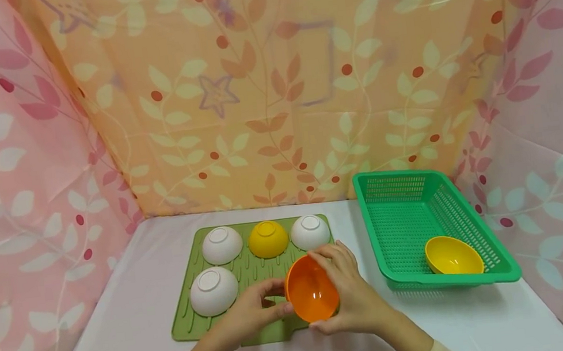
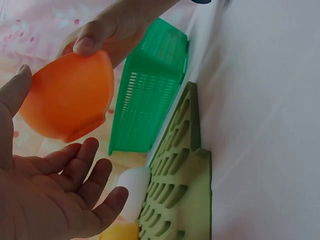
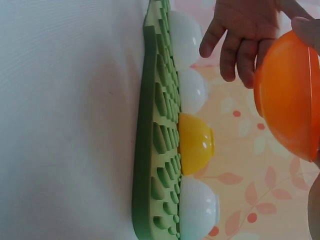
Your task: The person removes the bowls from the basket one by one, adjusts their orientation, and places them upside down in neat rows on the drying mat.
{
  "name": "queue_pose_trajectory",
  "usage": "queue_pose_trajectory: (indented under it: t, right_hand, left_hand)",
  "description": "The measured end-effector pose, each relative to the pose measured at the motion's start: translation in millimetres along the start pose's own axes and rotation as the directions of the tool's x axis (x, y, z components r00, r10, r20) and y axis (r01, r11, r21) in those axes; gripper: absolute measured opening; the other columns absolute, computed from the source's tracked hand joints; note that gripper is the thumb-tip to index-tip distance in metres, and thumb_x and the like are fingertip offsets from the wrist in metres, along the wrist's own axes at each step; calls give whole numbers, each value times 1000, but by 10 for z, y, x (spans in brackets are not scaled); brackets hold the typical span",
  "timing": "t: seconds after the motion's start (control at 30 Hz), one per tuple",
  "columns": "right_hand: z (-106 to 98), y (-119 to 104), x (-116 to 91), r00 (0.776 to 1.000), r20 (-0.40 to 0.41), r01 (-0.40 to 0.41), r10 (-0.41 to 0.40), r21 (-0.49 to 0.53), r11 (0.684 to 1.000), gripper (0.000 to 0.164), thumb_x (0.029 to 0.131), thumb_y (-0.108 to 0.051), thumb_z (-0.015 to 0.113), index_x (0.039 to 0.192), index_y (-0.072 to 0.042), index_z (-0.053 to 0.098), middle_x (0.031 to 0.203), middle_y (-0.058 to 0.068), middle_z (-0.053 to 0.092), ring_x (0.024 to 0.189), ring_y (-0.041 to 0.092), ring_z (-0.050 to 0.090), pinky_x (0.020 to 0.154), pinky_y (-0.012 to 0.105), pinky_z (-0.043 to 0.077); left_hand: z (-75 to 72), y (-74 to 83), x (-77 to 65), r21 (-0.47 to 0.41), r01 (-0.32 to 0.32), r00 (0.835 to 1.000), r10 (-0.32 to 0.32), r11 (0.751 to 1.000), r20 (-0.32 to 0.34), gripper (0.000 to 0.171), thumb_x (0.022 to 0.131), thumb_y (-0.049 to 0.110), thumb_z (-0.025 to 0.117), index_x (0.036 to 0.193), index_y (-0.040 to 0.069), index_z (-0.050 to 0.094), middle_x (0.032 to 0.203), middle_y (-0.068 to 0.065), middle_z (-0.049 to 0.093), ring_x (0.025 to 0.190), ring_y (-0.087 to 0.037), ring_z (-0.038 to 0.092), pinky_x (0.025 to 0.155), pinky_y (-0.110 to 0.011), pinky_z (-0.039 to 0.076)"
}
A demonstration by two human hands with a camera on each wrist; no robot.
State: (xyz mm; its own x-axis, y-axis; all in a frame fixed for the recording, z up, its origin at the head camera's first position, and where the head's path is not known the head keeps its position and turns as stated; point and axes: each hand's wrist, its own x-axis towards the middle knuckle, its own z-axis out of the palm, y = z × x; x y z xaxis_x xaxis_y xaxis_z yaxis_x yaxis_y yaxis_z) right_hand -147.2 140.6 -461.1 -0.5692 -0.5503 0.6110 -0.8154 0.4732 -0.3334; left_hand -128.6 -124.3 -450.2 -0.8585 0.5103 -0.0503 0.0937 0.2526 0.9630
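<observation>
An orange bowl (image 1: 312,290) is held up over the front right of the green drying mat (image 1: 251,271), tilted with its inside facing the head camera. My right hand (image 1: 353,297) grips it by the rim, thumb at the lower edge and fingers along the upper edge. At the bowl's left side is my left hand (image 1: 255,311), thumb tip right at the bowl and fingers loosely spread near its foot in the left wrist view. Upside down on the mat sit several white bowls (image 1: 213,291) and one yellow bowl (image 1: 268,239).
On the right stands a green perforated basket (image 1: 372,234), with another yellow bowl (image 1: 452,257) lying in its front right corner. White cloth (image 1: 135,308) covers the table. Patterned curtains (image 1: 274,112) enclose the back and both sides.
</observation>
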Motion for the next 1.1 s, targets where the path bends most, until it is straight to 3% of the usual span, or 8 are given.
queue_pose_trajectory:
  t: [0.23, 0.4, 0.5, 0.63, 0.77, 0.9, 1.1]
  right_hand:
    - [41, 0, -11, 995, -73, 62, -68, -75, 995, 123, 56, -58, 92, 154, -4, 40, 152, 14, 39, 143, 33, 30, 125, 51, 7]
    - [90, 1, -10, 992, -97, 65, -76, -112, 992, 124, 54, -56, 95, 151, -1, 42, 152, 15, 39, 142, 34, 32, 125, 53, 6]
    - [111, -6, -13, 995, -81, 40, -52, -147, 988, 125, 58, -62, 93, 153, -1, 38, 152, 16, 38, 146, 37, 28, 125, 54, 3]
    - [86, -44, -7, 999, -50, -20, 13, -143, 990, 124, 65, -71, 86, 156, -4, 34, 159, 16, 32, 152, 41, 18, 124, 56, 1]
    - [-17, -118, 21, 983, -2, -185, 185, 16, 983, 116, 71, -63, 86, 160, -15, 29, 166, 11, 24, 155, 36, 10, 119, 67, 9]
    - [-116, -149, 34, 926, 56, -376, 373, 210, 902, 102, 79, -48, 87, 160, -26, 30, 166, 2, 24, 154, 32, 13, 114, 74, 19]
    - [-151, -144, 56, 863, 138, -503, 486, 315, 805, 88, 84, -43, 84, 156, -25, 37, 159, 2, 39, 147, 33, 32, 109, 73, 32]
  left_hand:
    - [55, -38, 2, -164, 44, 999, -42, 985, 11, 49, 97, 31, 73, 138, 7, 61, 130, -8, 67, 120, -25, 61, 94, -32, 56]
    - [79, 0, -4, -209, 60, 996, -72, 976, -46, 53, 94, 26, 76, 139, 3, 59, 128, -11, 67, 114, -25, 63, 91, -33, 57]
    - [78, 25, -4, -204, 66, 992, -87, 977, -94, 56, 92, 25, 78, 140, 3, 59, 128, -12, 66, 109, -26, 65, 89, -36, 59]
    - [45, 33, -3, -58, 39, 980, -50, 998, -191, 58, 88, 30, 82, 138, 9, 61, 126, -6, 67, 110, -26, 63, 95, -41, 55]
    - [-10, 11, -5, 172, -26, 953, 77, 985, -294, 63, 80, 37, 88, 135, 20, 63, 122, 5, 66, 116, -21, 59, 100, -48, 48]
    - [-56, 26, -21, 327, -68, 920, 186, 942, -345, 66, 73, 38, 94, 131, 32, 63, 123, 17, 61, 118, -9, 58, 102, -47, 48]
    - [-81, 42, -36, 463, -165, 892, 333, 871, -307, 72, 69, 28, 96, 131, 34, 61, 131, 21, 56, 128, -9, 51, 108, -51, 46]
